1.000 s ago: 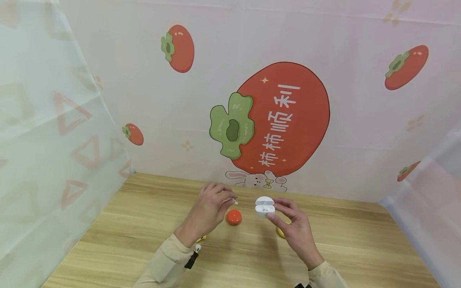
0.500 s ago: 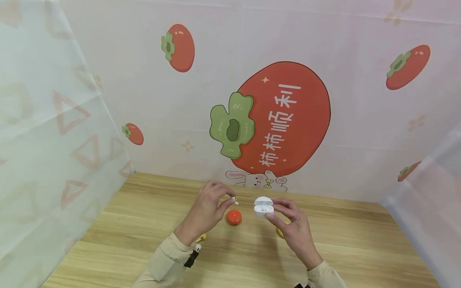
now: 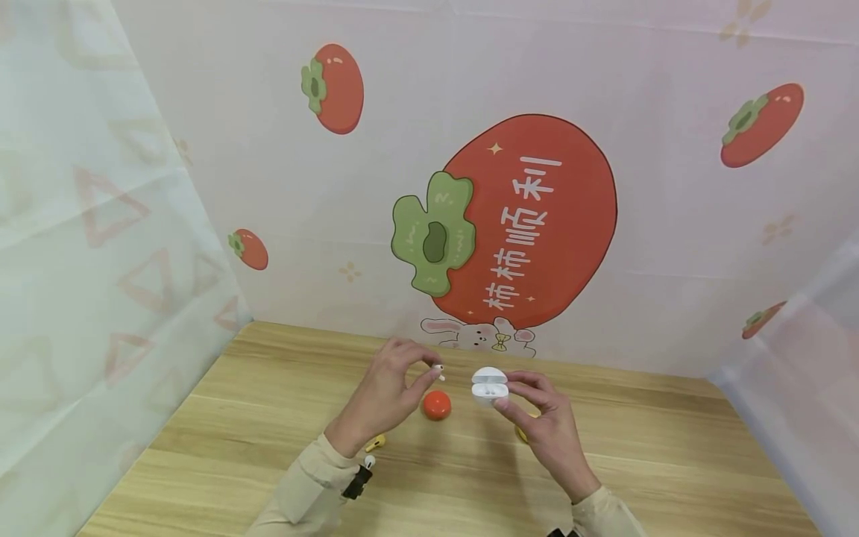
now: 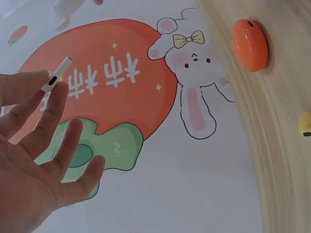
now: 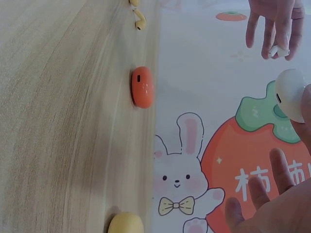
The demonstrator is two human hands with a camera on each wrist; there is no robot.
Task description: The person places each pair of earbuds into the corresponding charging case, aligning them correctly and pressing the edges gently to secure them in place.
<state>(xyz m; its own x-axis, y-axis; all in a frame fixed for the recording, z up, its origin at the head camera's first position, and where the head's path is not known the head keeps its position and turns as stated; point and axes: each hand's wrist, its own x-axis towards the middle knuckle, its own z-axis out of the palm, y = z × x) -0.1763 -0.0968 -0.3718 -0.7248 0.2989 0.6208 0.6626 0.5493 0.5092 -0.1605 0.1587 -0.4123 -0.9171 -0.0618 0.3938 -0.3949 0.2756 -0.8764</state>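
Observation:
My left hand (image 3: pixel 378 388) pinches a white earbud (image 3: pixel 439 368) between thumb and fingertips. In the left wrist view the stem of that earbud (image 4: pixel 63 67) points up and away, and the other fingers are spread. To the right, my right hand (image 3: pixel 553 425) holds a white earbud charging case (image 3: pixel 490 389) with its lid raised, thumb in front and fingers behind. A gap separates the earbud from the case. Below them an orange-red earbud case (image 3: pixel 437 405) lies closed on the table. The wells inside the white case are too small to make out.
A yellow case (image 3: pixel 523 432) lies partly hidden behind my right hand. By my left wrist lie a yellow earbud (image 3: pixel 375 443) and a small white piece (image 3: pixel 369 462), perhaps another earbud. The wooden table (image 3: pixel 235 418) meets a printed backdrop (image 3: pixel 322 298) behind.
The earbud in my left hand has turned and shows more clearly between the fingertips. My right hand has brought the white case slightly to the left.

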